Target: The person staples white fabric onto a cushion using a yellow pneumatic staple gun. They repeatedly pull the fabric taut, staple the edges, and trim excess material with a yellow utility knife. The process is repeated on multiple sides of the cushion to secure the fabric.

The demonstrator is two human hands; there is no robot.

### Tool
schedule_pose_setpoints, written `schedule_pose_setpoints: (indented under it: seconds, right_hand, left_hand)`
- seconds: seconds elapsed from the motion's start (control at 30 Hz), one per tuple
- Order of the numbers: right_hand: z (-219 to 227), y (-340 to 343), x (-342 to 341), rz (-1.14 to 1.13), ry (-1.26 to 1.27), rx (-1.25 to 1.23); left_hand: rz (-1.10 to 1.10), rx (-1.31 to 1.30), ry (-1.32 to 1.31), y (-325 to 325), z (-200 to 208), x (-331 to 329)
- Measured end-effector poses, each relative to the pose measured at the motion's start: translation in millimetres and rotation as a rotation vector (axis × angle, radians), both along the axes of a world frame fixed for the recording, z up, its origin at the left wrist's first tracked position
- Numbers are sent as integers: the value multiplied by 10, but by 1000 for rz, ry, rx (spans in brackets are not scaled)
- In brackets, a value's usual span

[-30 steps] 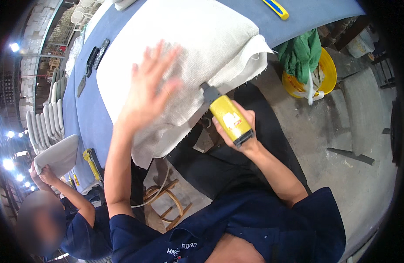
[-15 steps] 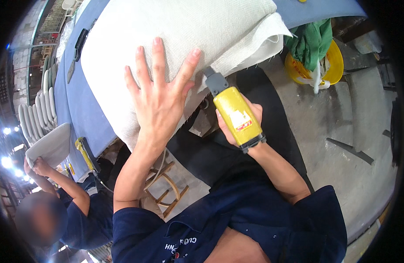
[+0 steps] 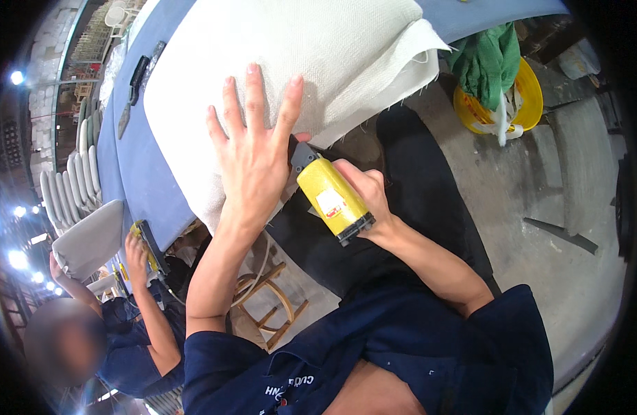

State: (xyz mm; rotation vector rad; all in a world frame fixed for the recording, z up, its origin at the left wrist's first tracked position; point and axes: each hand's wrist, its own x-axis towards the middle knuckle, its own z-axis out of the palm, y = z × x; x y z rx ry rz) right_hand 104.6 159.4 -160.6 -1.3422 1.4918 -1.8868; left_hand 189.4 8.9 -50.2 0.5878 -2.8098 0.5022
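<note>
A large piece of off-white woven fabric (image 3: 201, 76), frayed along its near edge, covers a padded shape on the blue table (image 3: 167, 197). My left hand (image 3: 255, 162) lies on it with the fingers spread and the palm down. My right hand (image 3: 367, 188) is wrapped round the grip of a yellow staple gun (image 3: 335, 200). The gun's dark nose is at the near edge of the fabric, close beside my left thumb. Whether the nose touches the fabric I cannot tell.
A dark-handled knife (image 3: 134, 84) lies on the table's left. Yellow bucket (image 3: 532, 97) with green cloth (image 3: 484, 59) stands right. At left, a co-worker holds a grey seat pad (image 3: 90, 236) and reaches to another staple gun (image 3: 154, 250). A wooden frame (image 3: 291, 303) is below.
The staple gun in my right hand has moved left and nearer to me, beside my left thumb. My left hand stays flat. The co-worker's one hand has left the pad for their staple gun.
</note>
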Motion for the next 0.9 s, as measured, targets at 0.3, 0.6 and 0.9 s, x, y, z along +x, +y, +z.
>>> schedule_pose_setpoints:
  seconds: [0.3, 0.6, 0.9]
  right_hand:
    - [95, 54, -234, -113, -8, -25]
    - [-70, 24, -316, -154, 93, -4]
    - [-45, 0, -60, -178, 42, -39]
  left_hand:
    - [-30, 245, -89, -307, 428, 160]
    - [208, 134, 53, -377, 189, 89]
    - [199, -49, -17, 120, -84, 268]
